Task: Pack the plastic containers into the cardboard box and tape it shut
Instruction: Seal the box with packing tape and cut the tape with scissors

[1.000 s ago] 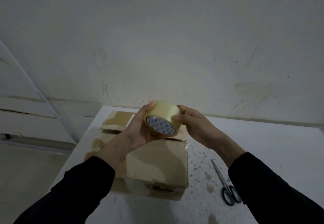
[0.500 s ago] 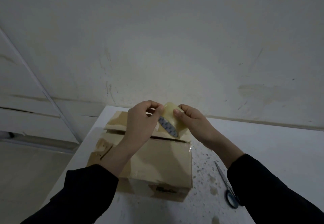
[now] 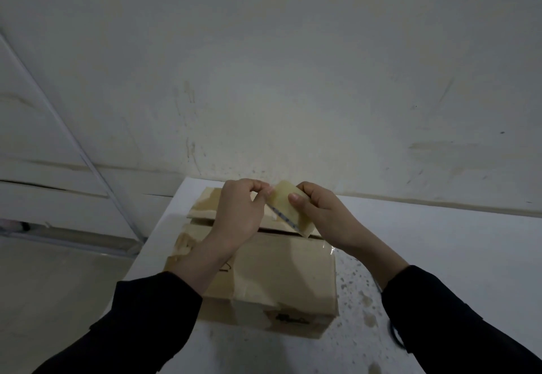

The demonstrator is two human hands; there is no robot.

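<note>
One cardboard box (image 3: 264,274) sits on the white counter (image 3: 440,241), a dark scrawl on its near face unreadable. Above it, the left hand (image 3: 237,212) pinches the tape's loose end; the right hand (image 3: 325,212) grips the single tape roll (image 3: 289,208). No plastic containers show.

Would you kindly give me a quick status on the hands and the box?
Right hand grips tape roll; left hand pinches at its edge. Cardboard box beneath, top seam untaped. Nothing in the way.
</note>
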